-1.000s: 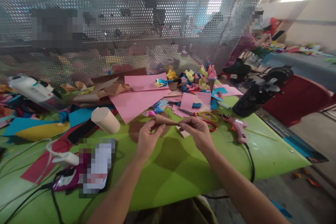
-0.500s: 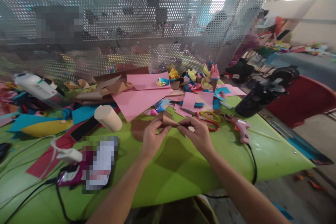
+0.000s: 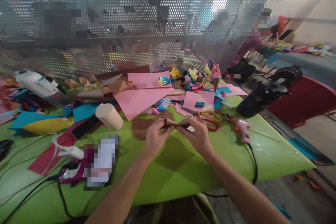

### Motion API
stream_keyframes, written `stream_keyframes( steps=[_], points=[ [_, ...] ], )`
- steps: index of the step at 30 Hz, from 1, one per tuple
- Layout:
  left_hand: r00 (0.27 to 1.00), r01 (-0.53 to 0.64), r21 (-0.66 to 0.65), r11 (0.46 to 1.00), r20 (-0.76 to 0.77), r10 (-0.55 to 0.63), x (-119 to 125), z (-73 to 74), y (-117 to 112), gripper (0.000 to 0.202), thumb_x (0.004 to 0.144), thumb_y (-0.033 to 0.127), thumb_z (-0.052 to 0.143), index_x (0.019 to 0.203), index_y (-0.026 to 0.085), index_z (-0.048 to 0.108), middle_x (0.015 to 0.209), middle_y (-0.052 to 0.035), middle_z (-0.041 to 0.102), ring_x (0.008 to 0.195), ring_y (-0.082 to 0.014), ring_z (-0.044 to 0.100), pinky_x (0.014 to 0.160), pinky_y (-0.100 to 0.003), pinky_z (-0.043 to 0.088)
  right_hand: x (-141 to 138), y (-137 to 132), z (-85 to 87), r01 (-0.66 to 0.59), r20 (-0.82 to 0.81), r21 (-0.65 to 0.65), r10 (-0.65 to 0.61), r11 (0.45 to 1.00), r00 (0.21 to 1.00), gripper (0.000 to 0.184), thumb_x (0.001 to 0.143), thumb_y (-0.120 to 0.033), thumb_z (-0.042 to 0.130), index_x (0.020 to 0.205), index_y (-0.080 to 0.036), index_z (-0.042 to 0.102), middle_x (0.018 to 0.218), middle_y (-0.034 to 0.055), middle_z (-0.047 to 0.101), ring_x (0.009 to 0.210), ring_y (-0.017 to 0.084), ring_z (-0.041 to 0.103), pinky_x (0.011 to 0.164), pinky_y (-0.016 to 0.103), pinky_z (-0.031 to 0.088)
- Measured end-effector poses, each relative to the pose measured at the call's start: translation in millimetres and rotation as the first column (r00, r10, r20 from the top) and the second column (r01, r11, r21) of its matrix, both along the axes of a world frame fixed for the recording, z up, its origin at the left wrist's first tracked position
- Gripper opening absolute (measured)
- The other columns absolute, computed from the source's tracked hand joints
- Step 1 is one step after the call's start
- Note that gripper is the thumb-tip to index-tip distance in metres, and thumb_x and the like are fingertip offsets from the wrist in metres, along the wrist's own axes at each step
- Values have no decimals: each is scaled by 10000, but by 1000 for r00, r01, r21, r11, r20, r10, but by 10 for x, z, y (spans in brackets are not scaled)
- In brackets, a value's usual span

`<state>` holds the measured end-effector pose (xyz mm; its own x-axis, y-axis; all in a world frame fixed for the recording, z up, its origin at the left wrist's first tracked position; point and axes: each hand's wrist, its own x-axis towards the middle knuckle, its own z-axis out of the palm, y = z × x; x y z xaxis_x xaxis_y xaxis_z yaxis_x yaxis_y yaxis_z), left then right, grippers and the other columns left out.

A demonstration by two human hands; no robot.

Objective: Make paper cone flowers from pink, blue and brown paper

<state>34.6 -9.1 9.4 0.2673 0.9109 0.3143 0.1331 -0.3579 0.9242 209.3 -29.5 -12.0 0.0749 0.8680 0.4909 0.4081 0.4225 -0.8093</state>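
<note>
Between my two hands, above the green table (image 3: 183,182), is a small piece of brown paper (image 3: 170,122), partly rolled to a narrow tip. My left hand (image 3: 156,134) pinches its wider end between thumb and fingers. At the tip, my right hand (image 3: 195,133) grips with thumb and forefinger close together. Another piece of brown paper (image 3: 140,128) lies flat just left of my left hand. Scissors with red and yellow handles (image 3: 210,118) rest beyond my right hand. The fingers cover much of the held paper.
To the right lie a pink glue gun (image 3: 243,129) with a black cord and a black bottle (image 3: 250,101). Pink paper sheets (image 3: 143,99) and crumpled paper flowers (image 3: 195,77) sit at the back. On the left are a beige roll (image 3: 109,116), a phone (image 3: 102,162) and cables.
The brown paper has turned slightly and shows less of its wide face, more tightly rolled between my fingers. Both hands stay in nearly the same place; the view shifts a little.
</note>
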Motion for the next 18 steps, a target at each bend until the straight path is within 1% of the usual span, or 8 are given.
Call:
stream_keyframes(
  steps=[4,7,10,14,18],
  points=[
    [1000,-5,-24,1000,14,5,-12,-17,6,113,849,256,694,875,209,793,870,-44,725,855,-184,668,792,-259,517,-7,-4,-1,2,9,15,-2,1000,1000,109,848,-293,710,758,-233,726,692,22,721,628,185,657,594,290,516],
    [998,23,-120,993,57,-17,-32,-48,17,140,858,270,687,931,200,783,921,-48,745,880,-186,684,809,-261,528,0,-9,13,18,-3,17,-18,1000,1000,121,849,-286,704,746,-225,721,677,18,710,603,175,637,577,283,496],
    [995,21,-187,982,100,-2,-56,-96,32,189,858,303,690,988,188,765,945,-54,757,885,-193,693,819,-283,546,8,-7,22,36,-10,24,-35,999,999,130,847,-280,698,736,-216,712,655,10,695,579,161,615,557,268,473],
    [997,13,-166,986,75,-1,-69,-129,41,221,873,345,673,999,187,762,910,-46,755,836,-180,684,761,-269,551,11,-2,13,42,-7,22,-42,999,999,120,844,-267,688,742,-208,706,655,5,689,577,151,604,555,256,460],
    [998,-28,-122,992,56,35,-59,-100,31,211,866,342,659,955,179,761,847,-38,749,770,-170,666,694,-250,540,8,-5,-4,22,3,-5,-22,1000,1000,123,860,-283,673,767,-208,703,686,12,695,609,158,610,580,265,464]
  ],
)
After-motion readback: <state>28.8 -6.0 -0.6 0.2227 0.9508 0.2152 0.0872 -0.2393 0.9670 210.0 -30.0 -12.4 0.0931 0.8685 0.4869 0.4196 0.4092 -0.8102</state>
